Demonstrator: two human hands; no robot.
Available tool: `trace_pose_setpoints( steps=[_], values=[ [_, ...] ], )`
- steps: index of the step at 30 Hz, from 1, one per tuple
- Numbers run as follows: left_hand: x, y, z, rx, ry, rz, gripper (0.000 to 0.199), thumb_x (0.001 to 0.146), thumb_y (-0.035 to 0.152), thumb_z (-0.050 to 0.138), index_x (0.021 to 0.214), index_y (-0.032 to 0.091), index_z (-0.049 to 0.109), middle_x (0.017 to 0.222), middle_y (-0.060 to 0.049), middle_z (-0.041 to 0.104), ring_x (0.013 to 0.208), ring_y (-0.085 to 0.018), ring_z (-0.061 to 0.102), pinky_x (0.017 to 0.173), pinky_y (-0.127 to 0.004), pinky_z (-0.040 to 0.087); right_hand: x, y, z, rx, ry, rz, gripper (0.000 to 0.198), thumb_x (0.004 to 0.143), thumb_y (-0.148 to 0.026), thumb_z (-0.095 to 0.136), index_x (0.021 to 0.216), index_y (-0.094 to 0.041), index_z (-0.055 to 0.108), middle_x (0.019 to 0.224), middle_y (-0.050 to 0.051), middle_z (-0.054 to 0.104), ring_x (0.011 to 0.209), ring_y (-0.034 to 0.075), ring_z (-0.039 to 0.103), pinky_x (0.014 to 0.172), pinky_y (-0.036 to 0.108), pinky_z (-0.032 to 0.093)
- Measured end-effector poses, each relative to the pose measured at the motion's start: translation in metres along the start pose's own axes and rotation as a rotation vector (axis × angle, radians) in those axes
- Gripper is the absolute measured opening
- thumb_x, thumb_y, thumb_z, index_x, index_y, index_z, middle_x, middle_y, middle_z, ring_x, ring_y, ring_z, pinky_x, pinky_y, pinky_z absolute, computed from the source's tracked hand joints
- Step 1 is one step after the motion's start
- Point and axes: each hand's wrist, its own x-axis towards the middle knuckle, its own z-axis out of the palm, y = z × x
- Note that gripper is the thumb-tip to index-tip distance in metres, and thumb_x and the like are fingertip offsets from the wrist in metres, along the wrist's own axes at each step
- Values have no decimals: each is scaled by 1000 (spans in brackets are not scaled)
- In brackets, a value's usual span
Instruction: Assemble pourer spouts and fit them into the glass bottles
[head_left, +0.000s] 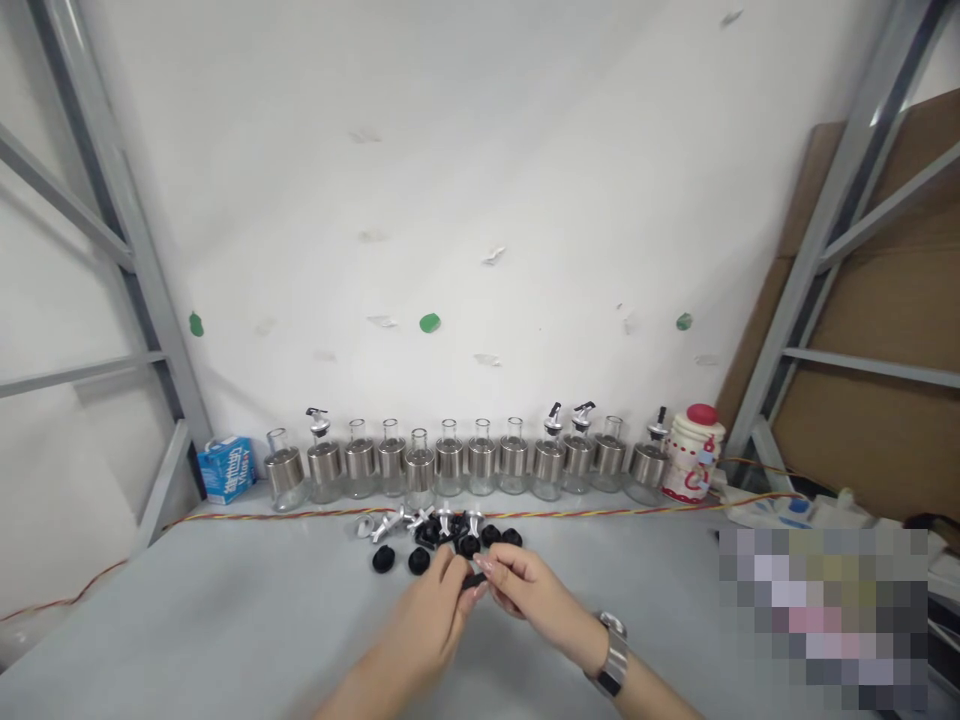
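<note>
My left hand [429, 610] and my right hand [534, 592] meet low in the middle of the view, fingers closed. Between their fingertips is a small black piece [474, 580], slim and mostly covered by the fingers. Just beyond the hands lies a pile of loose parts: round black stoppers [383, 559], silver pourer tops [388, 525] and a pale ring [364, 526]. Behind them stands a row of glass bottles with metal sleeves [449, 460]. Several bottles carry a silver-and-black pourer [318, 422]; the others have bare necks.
A blue carton [226, 470] stands at the row's left end, a cream jar with a red lid [694, 455] at its right. A red-yellow twisted cord [600, 513] crosses the grey table [225, 610]. Power strips [780, 508] and a blurred patch lie right.
</note>
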Motion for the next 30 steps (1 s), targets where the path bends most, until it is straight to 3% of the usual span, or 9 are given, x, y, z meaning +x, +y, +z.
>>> trace_pose_setpoints(
  steps=[21,30],
  values=[
    [-5,9,3,-180,58,47,20,87,31,30,96,19,43,91,-8,47,81,-19,51,74,-34,44,-5,-7,-5,34,-50,39,42,73,-53,51,55,-16,43,43,-7,36,39,4,28,38,19,19],
    [-4,2,6,-114,49,62,20,87,27,28,98,20,42,97,-8,44,82,-18,52,75,-33,44,-3,-9,-3,22,-24,55,43,72,-54,51,53,-17,43,40,-8,36,37,4,29,37,19,20]
  ],
)
